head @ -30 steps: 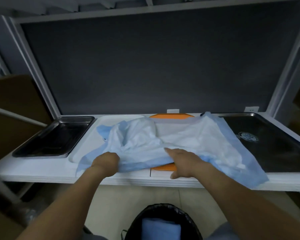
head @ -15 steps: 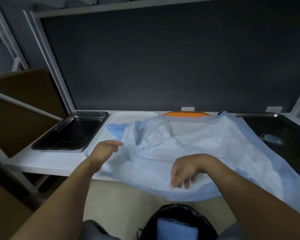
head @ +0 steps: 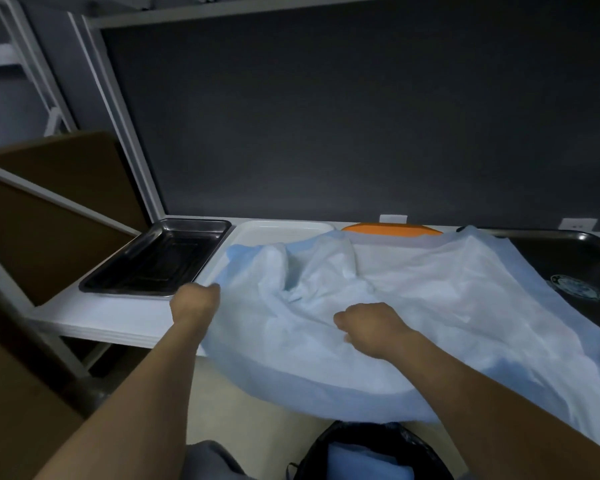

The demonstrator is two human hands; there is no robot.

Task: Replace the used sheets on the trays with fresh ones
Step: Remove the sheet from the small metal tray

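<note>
**Blue sheet bunched in two fists**

Gripped at its left edge: sheet (head: 430, 306), with left hand (head: 194, 303) curled into a fist round the fabric, just in front of the white tray's (head: 281, 230) near-left corner. Pinched again further right by right hand (head: 371, 327), knuckles up, fingers folded under with a ridge of fabric caught in them, in front of the white tray's near-right end. Spread crumpled from those two grips back over the white tray and away to its right, and sagging off the shelf (head: 101, 317) edge in front of the tray.

Hard to make out:
- Fingertips of both hands, buried in fabric.
- Most of the white tray, covered except its far-left part.
- Orange tray (head: 392, 229), just right of the white tray, only a far rim showing.
- Black tray (head: 568, 258), well right of the white tray, cut off by the frame, pale round mark too blurred to read.
- Bin (head: 371, 452), low in front of the white tray, cut off, something blue inside.

Fully in sight: steel tray (head: 156, 261), just left of the white tray.
</note>
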